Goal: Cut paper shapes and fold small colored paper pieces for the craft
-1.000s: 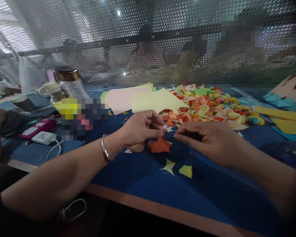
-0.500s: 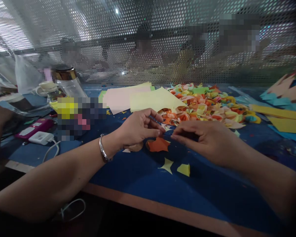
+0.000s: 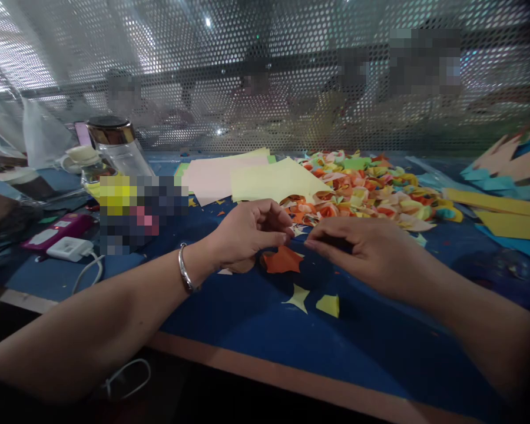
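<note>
My left hand (image 3: 247,232), with a silver bangle (image 3: 184,268) on the wrist, is pinched at the fingertips. My right hand (image 3: 362,250) is pinched too, and its fingertips almost meet the left ones above the blue table (image 3: 256,330). What they hold between them is dark and too small to name. An orange paper piece (image 3: 282,260) lies just below the fingertips. Two yellow paper scraps (image 3: 315,301) lie nearer to me. A heap of folded coloured paper pieces (image 3: 366,188) sits right behind both hands.
Pale yellow and pink paper sheets (image 3: 247,176) lie behind my left hand. A glass jar with a metal lid (image 3: 115,147), a pink device (image 3: 55,231) and a white charger (image 3: 68,248) stand at the left. Yellow and blue sheets (image 3: 507,215) are at the right. Perforated metal screen (image 3: 265,70) behind.
Both hands have stayed pinched together and shifted slightly left and away from me. The paper pieces on the table have not moved.
</note>
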Demonstrator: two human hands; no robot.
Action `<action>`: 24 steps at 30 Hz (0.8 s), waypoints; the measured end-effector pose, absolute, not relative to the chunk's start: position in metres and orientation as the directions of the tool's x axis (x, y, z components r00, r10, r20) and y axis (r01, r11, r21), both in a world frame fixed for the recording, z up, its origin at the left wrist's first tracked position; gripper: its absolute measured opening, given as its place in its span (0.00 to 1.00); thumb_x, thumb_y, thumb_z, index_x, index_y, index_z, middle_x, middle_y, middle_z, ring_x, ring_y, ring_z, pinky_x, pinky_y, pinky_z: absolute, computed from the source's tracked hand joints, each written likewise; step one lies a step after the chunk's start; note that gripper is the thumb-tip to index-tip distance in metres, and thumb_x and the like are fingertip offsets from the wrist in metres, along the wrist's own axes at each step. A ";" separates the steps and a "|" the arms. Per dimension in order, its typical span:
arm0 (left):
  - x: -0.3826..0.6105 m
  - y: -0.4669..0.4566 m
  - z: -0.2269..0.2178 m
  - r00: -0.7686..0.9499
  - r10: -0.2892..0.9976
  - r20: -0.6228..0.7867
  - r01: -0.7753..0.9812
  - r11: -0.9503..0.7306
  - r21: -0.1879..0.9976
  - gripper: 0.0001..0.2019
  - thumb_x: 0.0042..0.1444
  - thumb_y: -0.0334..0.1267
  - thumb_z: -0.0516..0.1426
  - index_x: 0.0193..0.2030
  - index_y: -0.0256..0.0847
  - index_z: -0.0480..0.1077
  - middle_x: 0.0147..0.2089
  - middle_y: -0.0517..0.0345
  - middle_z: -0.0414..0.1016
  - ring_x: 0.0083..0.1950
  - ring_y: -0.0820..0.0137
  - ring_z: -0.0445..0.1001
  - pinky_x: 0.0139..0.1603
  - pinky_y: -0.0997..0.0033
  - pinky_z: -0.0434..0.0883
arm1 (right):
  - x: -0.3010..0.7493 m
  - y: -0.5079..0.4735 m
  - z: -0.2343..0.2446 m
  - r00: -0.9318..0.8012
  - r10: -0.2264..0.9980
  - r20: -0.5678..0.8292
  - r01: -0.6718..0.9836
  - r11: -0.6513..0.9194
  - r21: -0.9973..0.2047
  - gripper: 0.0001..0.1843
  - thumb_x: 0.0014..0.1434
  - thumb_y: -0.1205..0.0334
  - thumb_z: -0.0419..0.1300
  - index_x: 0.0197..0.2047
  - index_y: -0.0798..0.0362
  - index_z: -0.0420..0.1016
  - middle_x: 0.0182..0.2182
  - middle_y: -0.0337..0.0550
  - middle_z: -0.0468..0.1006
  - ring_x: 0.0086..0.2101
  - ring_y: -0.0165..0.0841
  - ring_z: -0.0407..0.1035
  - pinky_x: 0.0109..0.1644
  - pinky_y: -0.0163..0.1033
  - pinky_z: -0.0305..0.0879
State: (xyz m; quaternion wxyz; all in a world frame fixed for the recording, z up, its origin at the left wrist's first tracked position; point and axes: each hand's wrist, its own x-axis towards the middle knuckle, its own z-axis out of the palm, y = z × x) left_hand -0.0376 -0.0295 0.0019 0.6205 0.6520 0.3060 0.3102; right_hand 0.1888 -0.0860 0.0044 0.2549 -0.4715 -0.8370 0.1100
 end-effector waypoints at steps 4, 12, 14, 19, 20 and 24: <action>-0.038 -0.027 0.002 0.625 0.780 0.043 0.005 -0.060 0.998 0.11 0.49 0.30 0.70 0.36 0.37 0.73 0.33 0.60 0.78 0.35 0.76 0.75 0.39 0.72 0.72 | 0.188 -0.087 0.005 -0.426 0.848 0.317 0.735 0.528 -0.426 0.15 0.70 0.53 0.56 0.37 0.49 0.80 0.31 0.43 0.82 0.30 0.34 0.74 0.34 0.40 0.65; -0.040 -0.024 0.005 0.594 0.798 0.102 -0.036 -0.100 0.994 0.10 0.49 0.30 0.71 0.34 0.35 0.73 0.32 0.61 0.77 0.34 0.78 0.75 0.40 0.74 0.72 | 0.187 -0.088 0.009 -0.409 0.847 0.339 0.731 0.527 -0.434 0.15 0.71 0.54 0.55 0.37 0.49 0.80 0.29 0.42 0.82 0.29 0.34 0.74 0.34 0.39 0.65; -0.040 -0.023 0.006 0.586 0.803 0.108 -0.047 -0.099 0.994 0.11 0.49 0.30 0.71 0.34 0.35 0.73 0.32 0.61 0.77 0.35 0.77 0.75 0.42 0.73 0.72 | 0.187 -0.089 0.010 -0.406 0.849 0.337 0.733 0.523 -0.434 0.16 0.71 0.53 0.55 0.37 0.49 0.80 0.29 0.42 0.82 0.29 0.35 0.74 0.34 0.40 0.65; -0.040 -0.021 0.010 0.612 0.781 0.124 -0.054 -0.114 0.992 0.11 0.49 0.31 0.71 0.34 0.35 0.73 0.33 0.61 0.78 0.36 0.77 0.76 0.43 0.72 0.73 | 0.187 -0.089 0.009 -0.393 0.851 0.347 0.731 0.518 -0.444 0.18 0.72 0.52 0.54 0.36 0.49 0.79 0.28 0.42 0.81 0.28 0.33 0.74 0.32 0.39 0.64; -0.041 -0.021 0.011 0.614 0.779 0.125 -0.052 -0.117 0.992 0.11 0.49 0.31 0.71 0.34 0.36 0.73 0.33 0.61 0.78 0.36 0.76 0.76 0.43 0.72 0.73 | 0.188 -0.089 0.009 -0.393 0.850 0.350 0.731 0.520 -0.443 0.18 0.72 0.52 0.53 0.35 0.49 0.78 0.27 0.42 0.80 0.27 0.33 0.73 0.32 0.39 0.63; -0.042 -0.020 0.014 0.621 0.776 0.110 -0.036 -0.113 0.993 0.10 0.50 0.31 0.70 0.34 0.36 0.73 0.33 0.60 0.79 0.37 0.75 0.78 0.44 0.71 0.74 | 0.188 -0.090 0.011 -0.407 0.850 0.334 0.739 0.521 -0.427 0.19 0.73 0.51 0.53 0.35 0.49 0.77 0.26 0.42 0.80 0.26 0.33 0.73 0.30 0.39 0.63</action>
